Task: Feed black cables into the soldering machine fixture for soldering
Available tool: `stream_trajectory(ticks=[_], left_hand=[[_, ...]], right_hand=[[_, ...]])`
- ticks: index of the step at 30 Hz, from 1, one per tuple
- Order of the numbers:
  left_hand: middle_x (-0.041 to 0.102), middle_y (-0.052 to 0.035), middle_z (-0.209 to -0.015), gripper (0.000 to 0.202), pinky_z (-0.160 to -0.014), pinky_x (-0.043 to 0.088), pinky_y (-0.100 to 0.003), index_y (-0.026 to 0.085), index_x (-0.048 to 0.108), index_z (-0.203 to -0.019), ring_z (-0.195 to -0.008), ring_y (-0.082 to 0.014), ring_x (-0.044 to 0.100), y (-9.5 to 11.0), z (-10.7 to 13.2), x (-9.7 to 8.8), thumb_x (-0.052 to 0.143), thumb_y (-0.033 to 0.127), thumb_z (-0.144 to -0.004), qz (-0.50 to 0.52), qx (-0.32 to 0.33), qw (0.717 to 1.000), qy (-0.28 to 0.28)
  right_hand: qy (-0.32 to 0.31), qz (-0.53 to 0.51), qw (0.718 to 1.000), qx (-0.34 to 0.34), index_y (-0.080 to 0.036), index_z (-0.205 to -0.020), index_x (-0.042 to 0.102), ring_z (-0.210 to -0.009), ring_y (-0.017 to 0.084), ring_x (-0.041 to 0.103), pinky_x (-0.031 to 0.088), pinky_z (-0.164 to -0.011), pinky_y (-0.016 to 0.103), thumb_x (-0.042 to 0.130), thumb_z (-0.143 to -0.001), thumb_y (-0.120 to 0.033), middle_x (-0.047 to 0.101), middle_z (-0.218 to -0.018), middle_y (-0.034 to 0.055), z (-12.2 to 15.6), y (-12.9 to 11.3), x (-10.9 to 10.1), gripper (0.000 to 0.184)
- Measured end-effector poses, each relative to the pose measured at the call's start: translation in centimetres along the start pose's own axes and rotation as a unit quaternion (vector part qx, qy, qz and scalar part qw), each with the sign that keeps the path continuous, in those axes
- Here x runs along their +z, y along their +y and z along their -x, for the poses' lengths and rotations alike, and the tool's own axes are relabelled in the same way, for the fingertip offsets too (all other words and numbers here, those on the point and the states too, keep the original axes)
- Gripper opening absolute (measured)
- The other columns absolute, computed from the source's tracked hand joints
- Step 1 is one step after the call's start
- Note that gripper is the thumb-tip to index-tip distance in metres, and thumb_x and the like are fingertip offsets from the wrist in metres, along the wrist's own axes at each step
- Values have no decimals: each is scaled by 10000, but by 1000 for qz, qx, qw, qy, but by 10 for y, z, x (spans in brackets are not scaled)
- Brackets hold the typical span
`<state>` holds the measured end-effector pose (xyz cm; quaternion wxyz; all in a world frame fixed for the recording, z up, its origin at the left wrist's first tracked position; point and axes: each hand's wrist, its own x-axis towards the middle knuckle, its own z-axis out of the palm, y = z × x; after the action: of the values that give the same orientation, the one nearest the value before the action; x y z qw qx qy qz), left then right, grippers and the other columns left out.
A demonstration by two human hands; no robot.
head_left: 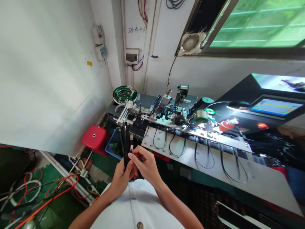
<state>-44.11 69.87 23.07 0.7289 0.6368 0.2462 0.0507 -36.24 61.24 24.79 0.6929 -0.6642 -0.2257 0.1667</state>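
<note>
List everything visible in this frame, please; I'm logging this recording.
black cable bundle: one, black with metal tips, upright between the hands
looped cables: several, black, along the bench's front
steel bench: one, grey, right of the hands
automated machine: one, metal with green and blue parts, on the bench
bowl feeder: one, green, machine's far end
touchscreen: one, lit, far right
stool: one, red, by the wall
crate: one, blue rim, beside the stool
floor wires: many, red and white, lower left
shirt: one, white, worn by the person
left hand: one, gripping the bundle
right hand: one, pinching the bundle
</note>
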Motion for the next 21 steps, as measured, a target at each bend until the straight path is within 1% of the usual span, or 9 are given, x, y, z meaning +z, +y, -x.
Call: stream_trajectory(ticks=[3, 6, 9, 13, 17, 19, 21], left_hand=[[508, 40, -504, 607, -382, 274, -176, 161, 488, -707, -398, -52, 382, 2, 0, 0, 544, 764, -732, -11, 17, 1000, -5], [526, 27, -504, 596, -388, 274, -182, 158, 501, -699, -404, -58, 397, 5, 0, -1, 524, 750, -763, -19, 30, 999, -15], [532, 24, -493, 590, -385, 271, -182, 161, 499, -690, -397, -59, 394, 7, 0, -2, 506, 744, -782, -8, 33, 999, -17], [509, 39, -467, 594, -367, 254, -176, 171, 475, -671, -377, -54, 369, 11, 0, -3, 550, 756, -738, 29, 9, 1000, -1], [493, 54, -449, 612, -366, 260, -167, 173, 464, -668, -378, -54, 372, 15, 1, -2, 610, 768, -671, 58, -20, 998, 6], [494, 57, -450, 617, -366, 266, -166, 168, 483, -683, -382, -57, 379, 14, 1, -2, 628, 767, -653, 66, -24, 997, 10], [494, 58, -450, 608, -359, 268, -167, 165, 498, -690, -375, -58, 377, 13, 0, -3, 629, 758, -664, 66, -19, 998, 17]], right_hand=[[4, 0, 1000, -5, -182, -672, 537, -382, 54, 462, 354, -362, 180, 614, -855, -365, 488, -599, -49, 0, -1, -1, 270], [17, 24, 999, -29, -176, -653, 564, -471, 74, 482, 383, -420, 183, 623, -851, -356, 500, -608, -29, -1, -1, -2, 274], [25, 51, 997, -53, -173, -651, 586, -510, 84, 473, 388, -458, 192, 616, -860, -343, 513, -605, -19, -1, -2, -1, 271], [59, 102, 989, -90, -177, -633, 583, -507, 87, 462, 383, -468, 203, 615, -867, -288, 513, -592, -21, 1, -6, 3, 260], [102, 148, 973, -143, -179, -636, 570, -486, 79, 446, 364, -449, 203, 607, -880, -228, 490, -589, -26, 6, -7, 10, 252], [112, 161, 967, -163, -177, -653, 574, -475, 73, 434, 354, -440, 202, 599, -888, -210, 481, -594, -30, 9, -6, 12, 239], [113, 158, 966, -169, -178, -666, 581, -467, 69, 423, 348, -433, 201, 594, -893, -194, 472, -598, -35, 10, -7, 13, 228]])
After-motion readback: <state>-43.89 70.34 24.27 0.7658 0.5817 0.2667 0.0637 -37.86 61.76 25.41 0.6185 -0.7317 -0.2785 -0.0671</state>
